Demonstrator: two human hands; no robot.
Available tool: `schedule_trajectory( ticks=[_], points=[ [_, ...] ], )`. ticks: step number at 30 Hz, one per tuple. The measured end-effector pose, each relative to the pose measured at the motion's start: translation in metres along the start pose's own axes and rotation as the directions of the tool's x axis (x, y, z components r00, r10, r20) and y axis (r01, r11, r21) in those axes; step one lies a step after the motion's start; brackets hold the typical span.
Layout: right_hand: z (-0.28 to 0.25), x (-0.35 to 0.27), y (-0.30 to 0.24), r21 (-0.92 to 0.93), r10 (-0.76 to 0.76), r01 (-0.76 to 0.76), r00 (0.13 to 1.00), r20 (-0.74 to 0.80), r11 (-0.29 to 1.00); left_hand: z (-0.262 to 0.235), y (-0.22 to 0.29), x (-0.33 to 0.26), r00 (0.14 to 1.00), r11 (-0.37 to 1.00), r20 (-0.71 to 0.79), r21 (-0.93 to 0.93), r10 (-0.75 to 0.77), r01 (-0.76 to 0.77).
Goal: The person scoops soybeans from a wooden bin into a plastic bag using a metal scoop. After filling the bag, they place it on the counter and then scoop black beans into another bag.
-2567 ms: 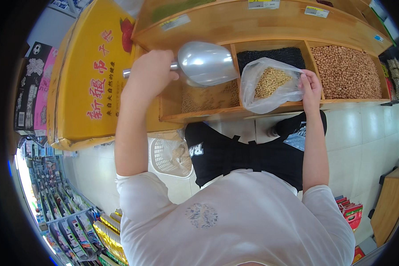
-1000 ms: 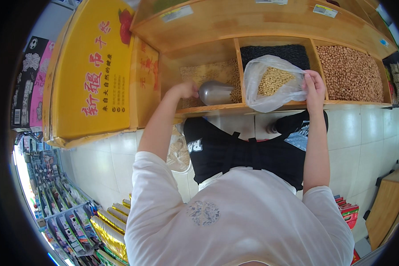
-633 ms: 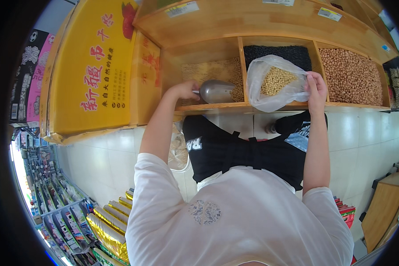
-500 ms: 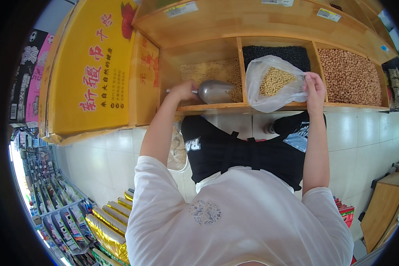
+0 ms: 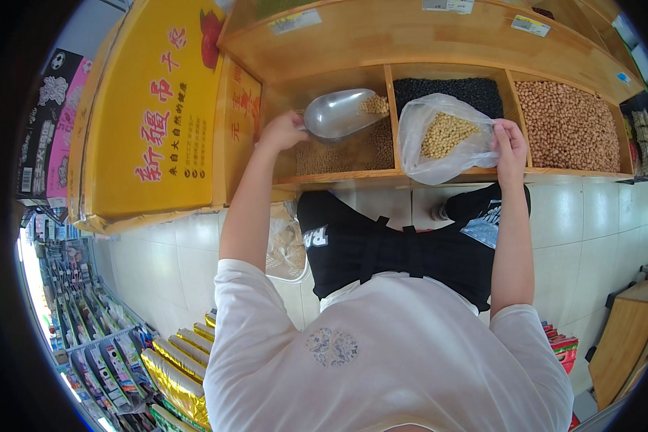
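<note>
Left hand (image 5: 284, 132) clasping scoop (image 5: 333, 119), now lifted with beans (image 5: 374, 105); right hand (image 5: 509, 142) still pinching bag (image 5: 414, 144)

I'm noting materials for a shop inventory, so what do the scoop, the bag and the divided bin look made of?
Scoop: probably smooth metal, given its silvery sheen. Bag: likely thin plastic film, judging by its cloudy translucence and crinkles. Divided bin: apparently wood, varnished-looking, from its warm tan colour; solid or veneered, I can't tell.
</note>
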State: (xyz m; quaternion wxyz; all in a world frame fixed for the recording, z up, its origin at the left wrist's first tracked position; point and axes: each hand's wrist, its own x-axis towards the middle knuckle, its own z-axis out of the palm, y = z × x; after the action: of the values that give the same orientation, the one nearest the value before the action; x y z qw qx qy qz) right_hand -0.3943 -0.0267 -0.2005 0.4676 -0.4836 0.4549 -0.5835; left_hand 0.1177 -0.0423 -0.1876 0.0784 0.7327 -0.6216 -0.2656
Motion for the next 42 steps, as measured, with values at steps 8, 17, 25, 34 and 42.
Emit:
schedule_trajectory(
  ticks=[8,17,25,34,42],
  points=[
    [0.000,-0.001,-0.002,0.018,-0.016,0.016,0.999,0.028,1.000,0.002,-0.001,-0.013,0.992,0.982,-0.115,-0.184,-0.060,0.038],
    [0.000,-0.001,-0.003,0.021,-0.021,0.020,0.999,0.030,1.000,-0.006,0.010,-0.028,0.991,0.867,-0.120,-0.488,0.054,-0.107],
    [0.001,0.000,-0.001,0.014,-0.025,0.024,1.000,0.019,1.000,-0.058,0.151,-0.117,0.960,0.972,-0.159,0.082,0.230,-0.219],
    [0.000,0.000,0.001,0.015,-0.025,0.024,1.000,0.015,1.000,-0.063,0.219,-0.159,0.914,0.821,-0.169,0.521,0.368,-0.234],
    [0.000,0.000,0.000,-0.006,-0.026,0.026,1.000,0.009,1.000,-0.095,0.196,-0.165,0.880,0.854,-0.336,0.502,0.336,-0.135]
  ],
)
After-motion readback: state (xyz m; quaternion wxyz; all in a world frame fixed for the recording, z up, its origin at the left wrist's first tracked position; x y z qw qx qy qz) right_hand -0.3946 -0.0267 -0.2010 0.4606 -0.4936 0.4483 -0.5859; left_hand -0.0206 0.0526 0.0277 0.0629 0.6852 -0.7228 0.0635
